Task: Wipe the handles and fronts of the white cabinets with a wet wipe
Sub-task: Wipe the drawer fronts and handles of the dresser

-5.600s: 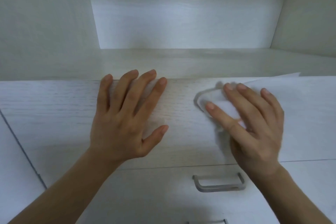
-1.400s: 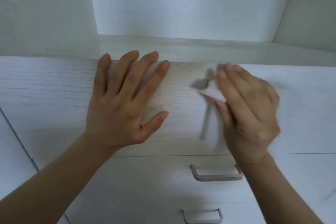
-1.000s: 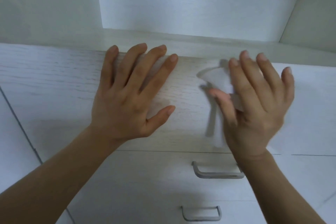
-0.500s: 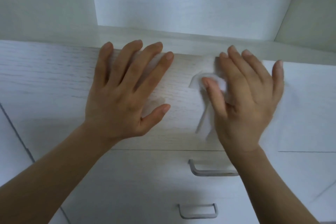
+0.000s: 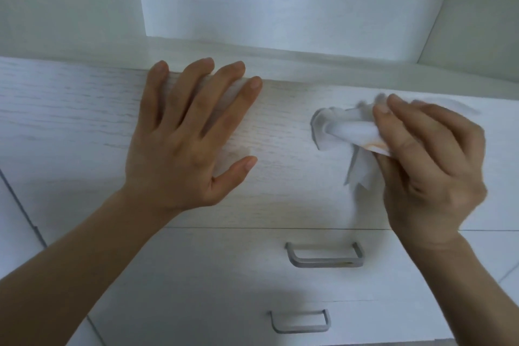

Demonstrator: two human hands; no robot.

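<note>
Left hand (image 5: 185, 143) lay flat, fingers spread, on white cabinet top (image 5: 70, 126). Right hand (image 5: 427, 166) pinched crumpled wet wipe (image 5: 348, 129) against same surface. Two grey handles (image 5: 323, 257) on drawer fronts below.

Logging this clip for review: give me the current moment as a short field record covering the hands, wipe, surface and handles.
left hand: flat, fingers spread, resting on the white wood-grain surface above the drawers
right hand: grips a crumpled white wet wipe; slightly blurred
wipe state: against the same surface, right of the left hand; brownish smudge near the fingers
upper grey metal handle: on drawer front, untouched
lower grey metal handle: untouched
behind: open white niche
</note>
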